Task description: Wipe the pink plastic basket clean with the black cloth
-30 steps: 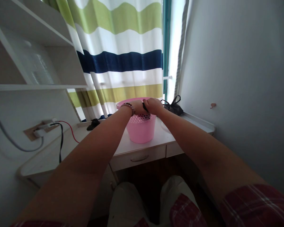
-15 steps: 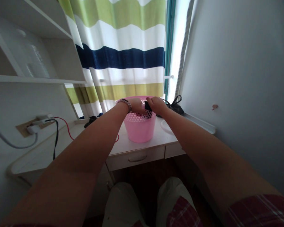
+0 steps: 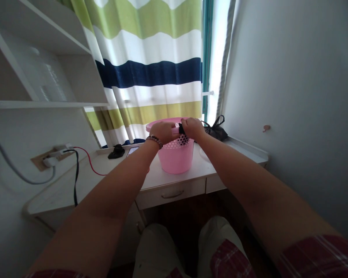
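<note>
A pink basket (image 3: pixel 176 159) with a perforated upper wall stands upright on the white desk (image 3: pixel 162 179). My left hand (image 3: pixel 163 132), with a beaded bracelet at the wrist, is closed on the basket's near rim. Just right of it, my right hand (image 3: pixel 193 128) pinches a small black item (image 3: pixel 181 129) that lies against the rim between the two hands. What the black item is cannot be made out. The basket's contents are hidden from this angle.
A black bag (image 3: pixel 216 132) sits at the back right and a small black bundle (image 3: pixel 116 151) at the back left, beside a phone (image 3: pixel 132 151). Cables run from a wall socket (image 3: pixel 40 160) across the left side. A white shelf (image 3: pixel 46 104) overhangs the left.
My left hand has moved from reaching over the rim to gripping it from outside. The camera view has shifted slightly, bringing the phone into sight.
</note>
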Motion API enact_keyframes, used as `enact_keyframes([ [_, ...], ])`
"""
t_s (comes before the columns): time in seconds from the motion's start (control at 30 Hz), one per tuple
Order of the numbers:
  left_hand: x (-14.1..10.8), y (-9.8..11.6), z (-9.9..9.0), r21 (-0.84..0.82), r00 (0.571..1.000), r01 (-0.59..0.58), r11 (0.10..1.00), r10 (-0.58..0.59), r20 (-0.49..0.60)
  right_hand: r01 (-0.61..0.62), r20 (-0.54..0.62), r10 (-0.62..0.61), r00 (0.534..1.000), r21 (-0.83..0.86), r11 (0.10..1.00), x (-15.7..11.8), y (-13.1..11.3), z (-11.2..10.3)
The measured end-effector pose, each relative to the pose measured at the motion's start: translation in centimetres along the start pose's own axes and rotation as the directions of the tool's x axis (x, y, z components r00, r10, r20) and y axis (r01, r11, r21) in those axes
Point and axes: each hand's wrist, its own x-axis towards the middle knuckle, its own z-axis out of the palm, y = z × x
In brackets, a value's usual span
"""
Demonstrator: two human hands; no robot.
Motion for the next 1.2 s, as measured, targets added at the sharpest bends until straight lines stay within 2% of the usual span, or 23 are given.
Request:
enact_keyframes([
  [0.1,0.2,2.3,0.4,0.010,0.998,-0.007,1.000,0.007,0.055,0.018,0.013,-0.018,1.000,-0.002,1.000,0.0,0.1,-0.2],
  [0.2,1.1,4.3,0.9,0.017,0.996,0.051,0.999,-0.052,0.069,0.038,0.014,-0.038,0.999,-0.004,0.999,-0.1,0.7,0.1],
  [0.3,1.7,4.7,1.4,0.026,0.995,0.080,0.997,-0.081,0.058,0.038,-0.008,-0.038,0.999,-0.004,0.999,-0.1,0.8,0.4],
  [0.5,1.8,1.5,1.3,0.008,0.993,0.016,1.000,-0.016,0.118,0.052,0.013,-0.052,0.999,0.007,0.999,0.2,-0.7,0.0],
  [0.63,1.6,-1.3,1.0,0.006,0.989,-0.032,0.999,0.030,0.147,0.080,0.024,-0.081,0.996,0.036,0.996,0.3,0.8,0.3],
  [0.8,1.5,-4.7,0.7,-0.063,0.974,-0.126,0.990,0.136,0.180,-0.035,-0.036,0.038,0.999,0.098,0.995,0.0,3.6,1.7],
  [0.93,1.9,-6.0,0.1,-0.094,0.946,-0.182,0.979,0.200,0.255,-0.108,-0.066,0.116,0.991,0.118,0.987,0.0,2.8,1.6],
  [1.03,2.0,-4.9,-0.8,-0.027,0.913,-0.236,0.971,0.231,0.338,-0.164,-0.069,0.176,0.982,0.157,0.974,0.0,0.9,0.7],
  [1.2,1.8,-0.5,-1.6,0.000,0.891,-0.353,0.936,0.336,0.305,-0.166,-0.062,0.181,0.982,0.192,0.967,0.0,-2.1,-0.6],
])
